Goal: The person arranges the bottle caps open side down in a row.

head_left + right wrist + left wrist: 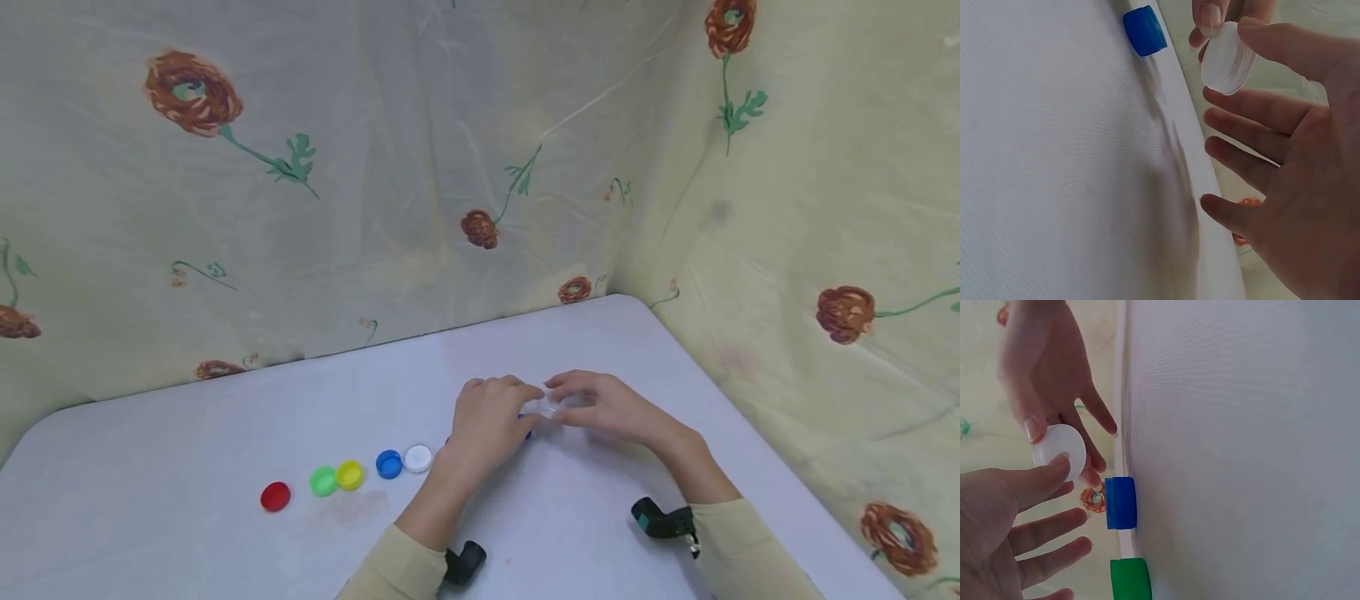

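Note:
A white round plastic cap is held above the table between both hands. My left hand pinches it, the thumb lying on its flat face in the left wrist view. From the other side, my right hand holds the cap's rim between thumb and index finger, its other fingers spread, as the right wrist view shows. Just below the hands, a blue cap stands on the table, mostly covered by my left hand in the head view. Beside it is a green cap, seen in the left wrist view.
Left of my left hand, a line of caps runs across the white table: red, light green, yellow, blue and white. A flowered curtain hangs along the table's back and right edges.

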The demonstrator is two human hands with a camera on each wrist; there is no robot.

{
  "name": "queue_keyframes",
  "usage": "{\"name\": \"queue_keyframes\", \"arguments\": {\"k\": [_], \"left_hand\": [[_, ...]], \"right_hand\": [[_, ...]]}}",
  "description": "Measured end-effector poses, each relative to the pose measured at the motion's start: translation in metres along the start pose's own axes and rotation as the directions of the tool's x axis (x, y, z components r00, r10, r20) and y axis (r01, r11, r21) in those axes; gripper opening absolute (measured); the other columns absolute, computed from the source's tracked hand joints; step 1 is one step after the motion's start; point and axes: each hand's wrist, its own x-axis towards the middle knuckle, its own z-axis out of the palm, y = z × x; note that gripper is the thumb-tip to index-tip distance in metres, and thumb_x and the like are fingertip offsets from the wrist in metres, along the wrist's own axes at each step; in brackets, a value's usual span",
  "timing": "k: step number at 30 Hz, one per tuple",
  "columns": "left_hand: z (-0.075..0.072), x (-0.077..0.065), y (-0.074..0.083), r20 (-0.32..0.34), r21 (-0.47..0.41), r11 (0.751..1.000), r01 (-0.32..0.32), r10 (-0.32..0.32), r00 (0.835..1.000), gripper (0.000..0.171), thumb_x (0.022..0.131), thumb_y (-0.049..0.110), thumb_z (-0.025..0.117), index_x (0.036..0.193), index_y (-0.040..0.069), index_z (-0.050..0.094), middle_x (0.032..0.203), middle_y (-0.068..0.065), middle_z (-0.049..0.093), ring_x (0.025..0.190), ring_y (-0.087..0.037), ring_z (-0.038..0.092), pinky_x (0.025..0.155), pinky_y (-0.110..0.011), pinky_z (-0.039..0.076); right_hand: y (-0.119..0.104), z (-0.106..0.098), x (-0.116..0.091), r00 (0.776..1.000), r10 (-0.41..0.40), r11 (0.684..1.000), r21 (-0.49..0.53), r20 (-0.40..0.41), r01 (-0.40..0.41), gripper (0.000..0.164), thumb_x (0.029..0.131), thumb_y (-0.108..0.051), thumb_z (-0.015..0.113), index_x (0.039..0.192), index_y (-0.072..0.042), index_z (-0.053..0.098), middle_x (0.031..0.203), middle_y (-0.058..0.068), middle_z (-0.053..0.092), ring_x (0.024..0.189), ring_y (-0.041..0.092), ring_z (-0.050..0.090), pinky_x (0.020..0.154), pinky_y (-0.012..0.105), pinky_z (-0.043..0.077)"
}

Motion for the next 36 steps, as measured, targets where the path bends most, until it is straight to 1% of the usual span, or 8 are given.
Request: {"name": "queue_keyframes", "arguments": {"k": [7,12,16,20,23,30,33,36], "left_hand": [[0.000,-0.001,0.002,-0.052,0.024,0.999,-0.037,0.039,0.998,0.024,0.088,0.038,0.074,0.110,0.028,0.077,0.108,0.007,0.076,0.099,-0.014,0.071,0.089,-0.040,0.052],[0.002,-0.001,-0.001,-0.055,-0.007,1.000,-0.026,0.026,0.998,0.023,0.088,0.040,0.073,0.106,0.027,0.079,0.105,0.008,0.077,0.098,-0.013,0.072,0.086,-0.038,0.053],[0.004,0.000,-0.004,-0.052,-0.029,0.999,-0.017,0.016,0.999,0.022,0.089,0.039,0.073,0.105,0.026,0.079,0.105,0.008,0.077,0.098,-0.012,0.072,0.082,-0.036,0.053],[0.005,0.001,-0.006,-0.023,-0.059,0.998,0.006,-0.007,1.000,0.022,0.089,0.039,0.072,0.105,0.025,0.079,0.105,0.007,0.077,0.099,-0.011,0.072,0.080,-0.034,0.056],[0.006,0.001,-0.008,0.006,-0.100,0.994,0.044,-0.044,0.999,0.022,0.091,0.039,0.070,0.104,0.024,0.080,0.106,0.006,0.077,0.102,-0.012,0.071,0.080,-0.033,0.057],[0.005,0.000,-0.011,0.078,-0.241,0.960,0.143,-0.127,0.989,0.026,0.093,0.042,0.067,0.106,0.023,0.079,0.113,0.005,0.075,0.108,-0.016,0.069,0.082,-0.037,0.056],[0.005,0.000,-0.012,0.098,-0.268,0.951,0.157,-0.135,0.986,0.026,0.093,0.042,0.067,0.107,0.023,0.079,0.114,0.004,0.075,0.108,-0.016,0.068,0.081,-0.036,0.055],[0.005,0.000,-0.011,0.099,-0.272,0.950,0.156,-0.133,0.986,0.025,0.093,0.041,0.068,0.107,0.023,0.079,0.113,0.005,0.075,0.107,-0.015,0.068,0.080,-0.035,0.055]], "right_hand": [[0.000,-0.004,-0.003,0.998,-0.046,0.997,0.065,0.039,0.043,0.028,0.095,-0.033,0.064,0.111,-0.013,0.075,0.140,0.010,0.061,0.139,0.037,0.045,0.111,0.059,0.035],[0.002,-0.005,-0.001,0.995,-0.076,0.995,0.073,0.070,0.071,0.029,0.098,-0.032,0.060,0.112,-0.012,0.075,0.140,0.012,0.060,0.139,0.039,0.046,0.110,0.059,0.037],[0.001,-0.004,0.000,0.994,-0.096,0.994,0.062,0.060,0.092,0.029,0.099,-0.028,0.057,0.112,-0.009,0.075,0.138,0.015,0.061,0.137,0.040,0.047,0.109,0.057,0.037],[-0.002,-0.003,-0.001,0.996,-0.085,0.995,0.046,0.037,0.083,0.033,0.101,-0.027,0.056,0.119,-0.005,0.071,0.136,0.016,0.062,0.136,0.040,0.048,0.110,0.056,0.038],[-0.004,-0.001,-0.001,0.998,-0.069,0.997,0.033,0.013,0.068,0.033,0.100,-0.027,0.057,0.120,-0.004,0.071,0.136,0.015,0.062,0.136,0.040,0.048,0.110,0.057,0.038],[-0.005,0.001,0.001,0.988,-0.103,0.994,-0.036,-0.117,0.099,0.017,0.093,-0.021,0.069,0.101,-0.008,0.077,0.129,0.013,0.067,0.130,0.038,0.055,0.107,0.058,0.041],[-0.005,0.002,0.002,0.980,-0.115,0.993,-0.055,-0.165,0.107,0.012,0.091,-0.019,0.072,0.097,-0.010,0.077,0.126,0.011,0.069,0.127,0.036,0.058,0.107,0.057,0.042],[-0.005,0.003,0.002,0.976,-0.112,0.993,-0.064,-0.189,0.102,0.011,0.090,-0.018,0.073,0.096,-0.010,0.077,0.126,0.010,0.069,0.127,0.035,0.058,0.106,0.055,0.043]]}}
